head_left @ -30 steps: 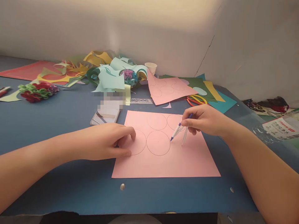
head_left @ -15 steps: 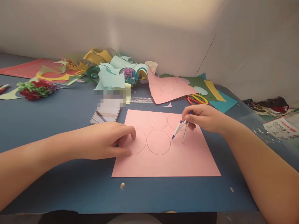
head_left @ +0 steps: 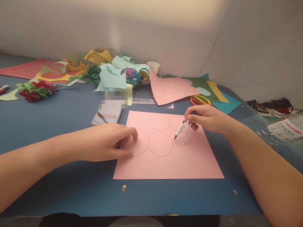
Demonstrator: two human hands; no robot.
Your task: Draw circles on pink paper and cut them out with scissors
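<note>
A pink sheet [head_left: 165, 167] lies flat on the blue table, with several pencil circles drawn on it. My left hand [head_left: 115, 142] rests on the sheet's left edge, fingers bent and apart, holding nothing. At the sheet's upper right, my right hand [head_left: 199, 119] pinches the top of a white and blue compass [head_left: 181, 129]. The compass legs are spread, and their tips point down at the paper right of the middle circle. Whether the tips touch the paper is hard to tell.
A phone [head_left: 107, 115] lies beyond my left hand. Behind are a clear ruler [head_left: 143, 101], paper scraps [head_left: 113, 78], a paper cup [head_left: 153, 66], another pink sheet [head_left: 172, 90] and scissors [head_left: 201, 101]. Ruffled flowers [head_left: 35, 91] sit left, a plastic bag [head_left: 284, 130] right.
</note>
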